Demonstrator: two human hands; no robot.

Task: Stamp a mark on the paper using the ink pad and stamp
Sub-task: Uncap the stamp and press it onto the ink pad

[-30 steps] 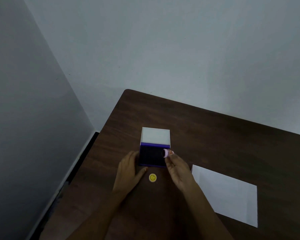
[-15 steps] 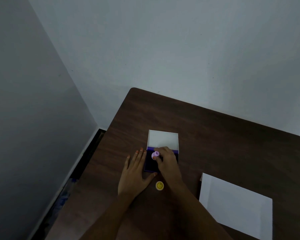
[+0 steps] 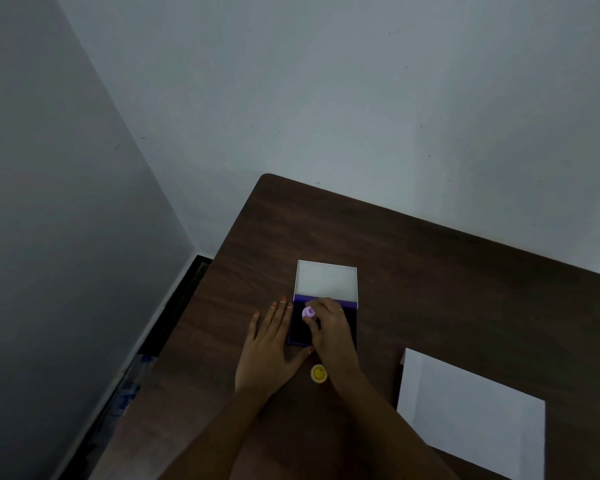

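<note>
An open ink pad (image 3: 298,329) with a dark purple inked face lies on the brown table (image 3: 430,271), its white lid (image 3: 326,280) folded back behind it. My right hand (image 3: 329,327) pinches a small pink stamp (image 3: 308,312) and holds it down on the pad. My left hand (image 3: 269,344) lies flat on the table against the pad's left edge, fingers spread, thumb at the pad's near corner. A white sheet of paper (image 3: 471,410) lies at the right, apart from both hands.
A small yellow round cap with a smiley face (image 3: 319,373) sits on the table just in front of the pad, between my wrists. The table's left edge runs close to my left arm, with the floor below. Grey walls stand behind and to the left.
My right hand has brought the pink stamp from the pad's right edge onto its inked face. My left hand has slid forward along the pad's left side.
</note>
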